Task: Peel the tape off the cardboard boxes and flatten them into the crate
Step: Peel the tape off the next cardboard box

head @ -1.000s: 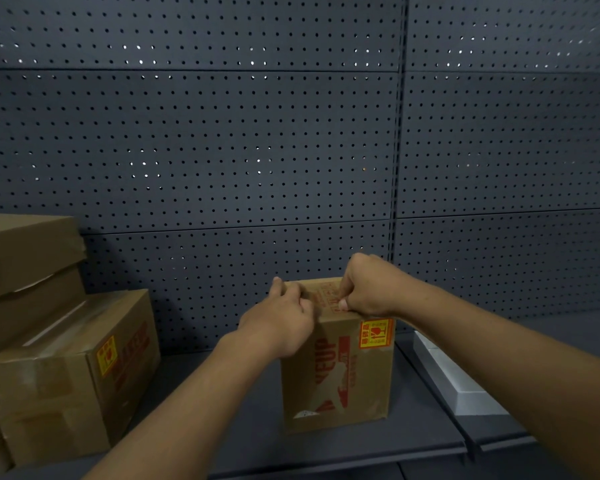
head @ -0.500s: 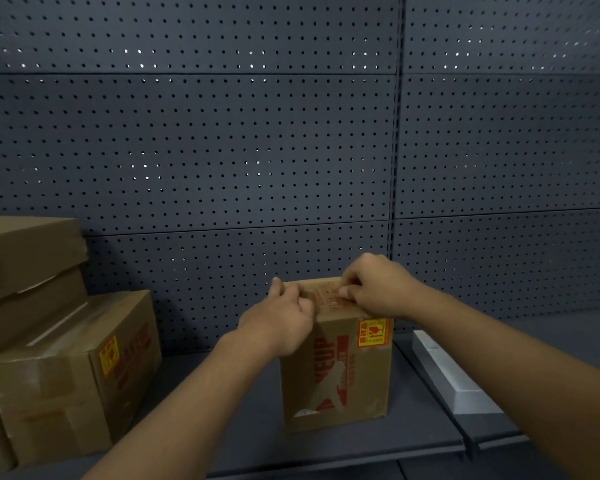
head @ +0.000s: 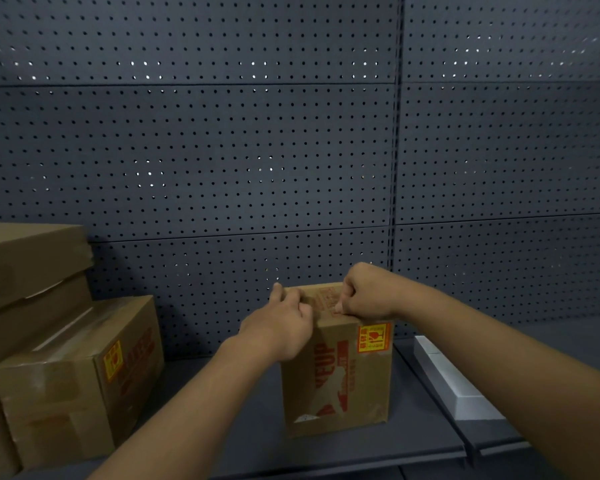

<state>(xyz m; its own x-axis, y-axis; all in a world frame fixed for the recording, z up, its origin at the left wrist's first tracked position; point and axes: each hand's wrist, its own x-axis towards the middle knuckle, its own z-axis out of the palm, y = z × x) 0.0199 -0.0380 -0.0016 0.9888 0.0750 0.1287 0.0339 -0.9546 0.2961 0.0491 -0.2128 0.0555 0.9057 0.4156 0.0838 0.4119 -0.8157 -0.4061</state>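
Three cardboard boxes sit on the shelf (head: 222,410): two stacked left (head: 80,375), one upright box (head: 336,382) centre. The left hand (head: 281,327) grips its top edge; the right hand (head: 364,292) pinches at its top.

Box (head: 336,375) upright on shelf (head: 222,393), before pegboard (head: 222,150); both hands on its top; stacked boxes (head: 59,358) left; block (head: 454,382) right.
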